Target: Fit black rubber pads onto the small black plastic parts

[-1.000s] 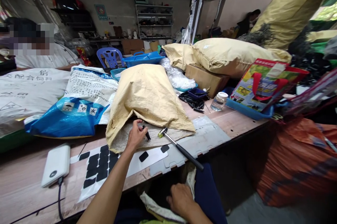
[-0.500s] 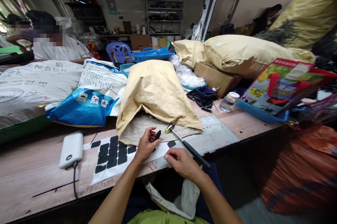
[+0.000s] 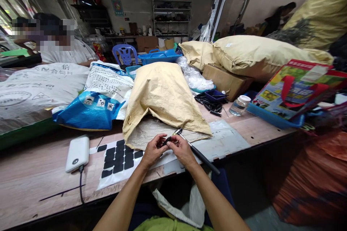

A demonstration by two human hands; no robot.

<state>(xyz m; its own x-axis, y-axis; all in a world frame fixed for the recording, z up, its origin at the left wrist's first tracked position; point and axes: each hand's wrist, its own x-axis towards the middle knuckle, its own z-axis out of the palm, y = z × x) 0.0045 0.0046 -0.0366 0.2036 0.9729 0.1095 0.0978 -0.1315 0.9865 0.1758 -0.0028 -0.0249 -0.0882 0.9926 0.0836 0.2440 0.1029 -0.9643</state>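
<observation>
Between both hands sits a small black part (image 3: 166, 141), its exact kind too small to make out. My left hand (image 3: 153, 151) is closed round its lower end, and my right hand (image 3: 182, 150) pinches it from the other side; the fingers partly cover it. Just behind my right hand lies a hammer (image 3: 204, 158) with a black handle that points over the table's front edge. A white sheet bearing several black rounded-square stickers (image 3: 118, 159) is left of my left hand. Beyond the hands, a yellow woven sack (image 3: 162, 92) lies with its mouth facing me.
On the left are a white power bank (image 3: 78, 154) with a cable and a blue-white sack (image 3: 89, 106). Black pieces (image 3: 210, 103), a clear jar (image 3: 240, 106) and a blue tray (image 3: 276, 118) stand to the right. Other people sit in the background.
My right hand has moved up and left to meet the left hand, and its fingers now grip the black part. The view has shifted slightly.
</observation>
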